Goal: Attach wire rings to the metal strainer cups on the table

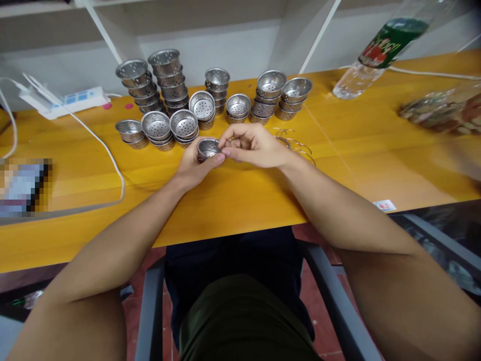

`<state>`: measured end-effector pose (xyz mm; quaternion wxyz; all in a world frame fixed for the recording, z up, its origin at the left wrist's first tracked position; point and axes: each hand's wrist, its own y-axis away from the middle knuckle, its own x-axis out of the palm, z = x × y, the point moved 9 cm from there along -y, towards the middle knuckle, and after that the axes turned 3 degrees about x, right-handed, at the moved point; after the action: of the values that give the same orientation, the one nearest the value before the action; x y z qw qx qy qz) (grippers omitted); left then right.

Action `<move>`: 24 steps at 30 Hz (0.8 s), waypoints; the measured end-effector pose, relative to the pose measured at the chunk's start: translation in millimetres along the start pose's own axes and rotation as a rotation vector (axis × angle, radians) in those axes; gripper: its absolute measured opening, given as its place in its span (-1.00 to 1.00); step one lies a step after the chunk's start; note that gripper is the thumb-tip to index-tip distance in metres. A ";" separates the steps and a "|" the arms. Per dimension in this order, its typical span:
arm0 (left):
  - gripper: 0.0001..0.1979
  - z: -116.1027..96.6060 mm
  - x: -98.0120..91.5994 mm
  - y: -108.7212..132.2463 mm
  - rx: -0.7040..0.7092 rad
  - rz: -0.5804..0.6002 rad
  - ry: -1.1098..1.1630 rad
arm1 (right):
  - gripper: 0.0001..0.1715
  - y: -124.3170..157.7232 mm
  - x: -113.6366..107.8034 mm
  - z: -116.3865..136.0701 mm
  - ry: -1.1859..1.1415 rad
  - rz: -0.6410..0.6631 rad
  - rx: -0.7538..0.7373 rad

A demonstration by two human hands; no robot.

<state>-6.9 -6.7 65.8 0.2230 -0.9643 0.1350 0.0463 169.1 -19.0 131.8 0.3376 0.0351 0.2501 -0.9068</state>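
Observation:
Curled around a small perforated metal strainer basket [208,147], my left hand [195,159] keeps it just above the table, with the thumb along its near side. My right hand [251,145] meets it at the right rim, thumb and index finger pinched together. Whatever lies between those fingertips is hidden. Several thin curved wire pieces [296,145] lie on the table just right of my right hand. Behind both hands stand stacks of similar strainer baskets, among them a short front stack [183,124] and a tall back stack [169,75].
White cables run from a power strip [80,100] at the back left, past a blurred-out flat device [22,186]. A clear bottle with a green label [391,44] stands at the back right, near a plastic bag [443,110]. A small card [385,205] lies by the front edge.

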 end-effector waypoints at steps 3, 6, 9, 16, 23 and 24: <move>-0.07 2.6 2.7 0.4 0.010 0.026 -0.004 | -0.32 -0.5 -1.6 -7.1 -0.071 0.044 0.043; -0.05 4.7 3.5 1.1 0.045 0.036 -0.037 | -0.29 -0.4 -1.5 -18.0 -0.099 0.057 0.097; -0.09 8.4 2.5 1.4 0.043 0.036 -0.056 | -0.27 0.2 -0.9 -24.3 -0.113 0.061 0.115; -0.15 6.7 2.3 2.6 0.011 0.023 -0.013 | -0.32 0.8 -1.8 -24.0 -0.144 0.040 0.101; -0.12 5.8 2.3 2.1 0.071 0.025 -0.035 | -0.34 1.2 -0.7 -24.8 -0.163 0.047 0.119; -0.11 5.5 2.3 2.3 0.080 0.030 -0.043 | -0.34 1.2 -0.7 -25.3 -0.163 0.051 0.124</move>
<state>-5.4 -6.9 59.5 0.2634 -0.9513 0.1462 0.0647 167.7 -7.4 109.4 0.3770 -0.0115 0.1643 -0.9115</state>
